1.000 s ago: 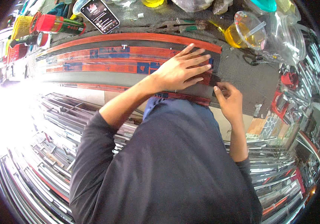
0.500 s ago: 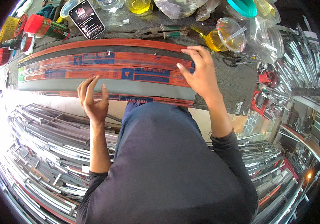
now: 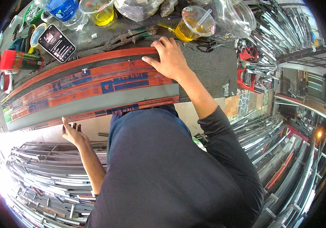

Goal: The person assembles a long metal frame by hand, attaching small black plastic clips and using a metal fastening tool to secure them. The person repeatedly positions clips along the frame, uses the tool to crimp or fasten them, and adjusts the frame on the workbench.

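Several long profile bars lie side by side across the bench, with red film and blue printed patches; one shows a bare grey face (image 3: 94, 100). My right hand (image 3: 168, 59) rests over the right ends of the far bars, thumb and fingers apart, near the red bar (image 3: 106, 53) at the back. By the near edge of the front red-filmed bar (image 3: 140, 105), my left hand (image 3: 75, 135) has its thumb stretched up to the edge and its other fingers apart, loosely bent. A small pale T-shaped piece (image 3: 84, 70) sits on the bars.
Behind the bars lie pliers (image 3: 127, 39), a phone (image 3: 56, 43) and a cup of yellow liquid (image 3: 193, 26). Scissors (image 3: 210, 46) lie right of my right hand. A red-capped container (image 3: 20, 60) stands at left. Stacked metal lengths (image 3: 45, 186) fill the floor behind me.
My view has turned, so the bars now slant down to the left. My left hand has moved from over the bars to their near edge. My right hand stays by the right ends.
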Available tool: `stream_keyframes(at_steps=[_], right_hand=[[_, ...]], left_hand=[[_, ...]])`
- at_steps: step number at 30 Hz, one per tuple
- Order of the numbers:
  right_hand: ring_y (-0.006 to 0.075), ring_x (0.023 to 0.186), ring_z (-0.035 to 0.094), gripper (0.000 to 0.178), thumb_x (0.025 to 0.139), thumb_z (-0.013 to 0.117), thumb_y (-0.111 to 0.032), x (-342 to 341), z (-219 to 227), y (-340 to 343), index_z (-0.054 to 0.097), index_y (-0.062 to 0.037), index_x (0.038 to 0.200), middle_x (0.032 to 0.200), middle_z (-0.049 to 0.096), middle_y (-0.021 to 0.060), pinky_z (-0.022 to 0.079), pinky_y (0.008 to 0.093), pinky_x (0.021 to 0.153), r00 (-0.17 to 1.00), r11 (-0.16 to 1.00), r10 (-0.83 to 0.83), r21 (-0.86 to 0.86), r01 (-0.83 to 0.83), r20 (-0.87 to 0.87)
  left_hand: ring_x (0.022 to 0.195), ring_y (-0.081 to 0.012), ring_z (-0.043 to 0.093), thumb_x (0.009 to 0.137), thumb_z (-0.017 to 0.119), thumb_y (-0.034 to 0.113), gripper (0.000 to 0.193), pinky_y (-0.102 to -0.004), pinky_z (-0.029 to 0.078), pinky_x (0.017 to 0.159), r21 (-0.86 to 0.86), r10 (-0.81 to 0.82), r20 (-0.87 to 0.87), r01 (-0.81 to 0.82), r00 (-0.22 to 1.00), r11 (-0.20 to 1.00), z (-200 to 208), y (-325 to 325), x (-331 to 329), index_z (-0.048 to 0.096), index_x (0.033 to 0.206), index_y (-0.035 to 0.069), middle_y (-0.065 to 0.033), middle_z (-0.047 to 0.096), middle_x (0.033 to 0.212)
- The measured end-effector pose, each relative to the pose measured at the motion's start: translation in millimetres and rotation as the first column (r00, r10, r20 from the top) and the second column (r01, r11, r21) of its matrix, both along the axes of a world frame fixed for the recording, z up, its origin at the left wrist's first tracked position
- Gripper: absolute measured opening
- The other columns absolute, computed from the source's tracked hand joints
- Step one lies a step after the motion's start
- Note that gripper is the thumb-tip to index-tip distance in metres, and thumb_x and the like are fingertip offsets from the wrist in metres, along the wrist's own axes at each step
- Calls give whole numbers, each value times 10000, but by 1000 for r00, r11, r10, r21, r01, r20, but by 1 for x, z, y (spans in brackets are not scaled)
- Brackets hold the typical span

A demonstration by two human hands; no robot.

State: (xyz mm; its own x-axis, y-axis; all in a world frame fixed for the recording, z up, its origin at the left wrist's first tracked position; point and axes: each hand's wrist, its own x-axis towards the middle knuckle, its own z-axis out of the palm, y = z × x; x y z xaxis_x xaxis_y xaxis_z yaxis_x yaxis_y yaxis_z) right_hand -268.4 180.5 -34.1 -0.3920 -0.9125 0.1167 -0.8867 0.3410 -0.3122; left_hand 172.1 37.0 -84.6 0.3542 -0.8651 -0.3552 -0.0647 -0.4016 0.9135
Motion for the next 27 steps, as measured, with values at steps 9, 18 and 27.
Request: stream_keyframes(at_steps=[9,18,27], right_hand=[[486,1230,706,754,945,853,-628,-8,12,-3,763,33,1298,1292,737,291,564,558,1097,988,999,51,1,-52,144],[478,1098,680,633,977,861,-536,7,11,16,748,51,1185,1145,700,241,547,563,965,979,998,-35,55,24,199],[430,1280,648,535,982,854,-487,10,12,51,770,-84,1324,1275,705,195,495,573,1110,998,985,-54,-165,55,12]], left_hand=[[696,-128,622,1129,767,405,452,-322,536,572,27,-176,56,174,983,984,-11,-13,14,534,1273,45,-50,646,884],[563,-184,689,1184,666,277,305,-340,566,474,80,-261,-36,263,965,961,12,-13,15,495,1179,23,-126,682,899],[714,-226,752,1037,793,614,726,-379,634,652,500,-702,418,499,576,707,80,-32,31,767,1164,-100,-179,792,918]])
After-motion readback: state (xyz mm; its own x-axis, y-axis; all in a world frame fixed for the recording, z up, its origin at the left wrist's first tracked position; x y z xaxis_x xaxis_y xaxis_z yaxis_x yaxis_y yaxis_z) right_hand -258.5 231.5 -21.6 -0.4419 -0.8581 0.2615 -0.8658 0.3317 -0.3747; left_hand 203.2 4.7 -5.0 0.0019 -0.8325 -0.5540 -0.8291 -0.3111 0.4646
